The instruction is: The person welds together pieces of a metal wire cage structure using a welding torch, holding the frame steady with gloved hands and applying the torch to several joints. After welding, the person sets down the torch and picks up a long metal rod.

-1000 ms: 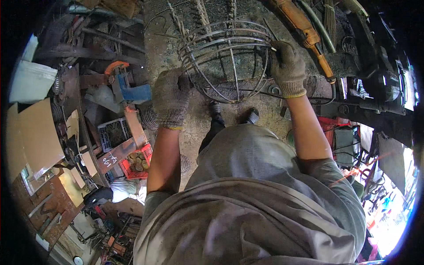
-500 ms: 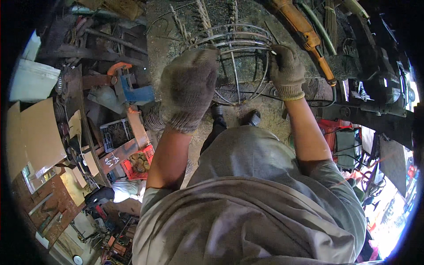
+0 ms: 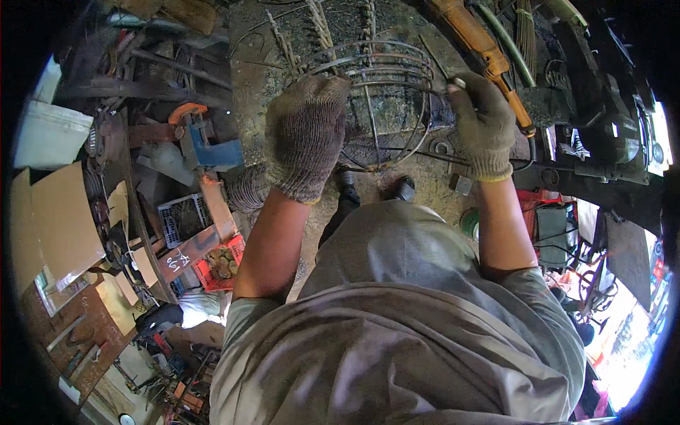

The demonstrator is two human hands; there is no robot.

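Note:
A round metal rod frame, made of curved bars with a ring and a straight crosspiece, stands at the near edge of the dark work table. My left hand, in a knitted grey-brown glove, is closed at the left end of its curved bars and hides that part. My right hand, gloved alike, is at the right end of the frame with its fingers curled together. A small pale spot shows at its fingertips; what they hold I cannot make out.
An orange power tool with a cord lies at the table's far right. Twisted rods lie behind the frame. To the left are a blue clamp, a red crate and cardboard. A small metal block is right of my feet.
My right hand has moved right and slightly toward me, from against the frame's right side to a little beyond it. My left hand stays at the left end, shifted only slightly.

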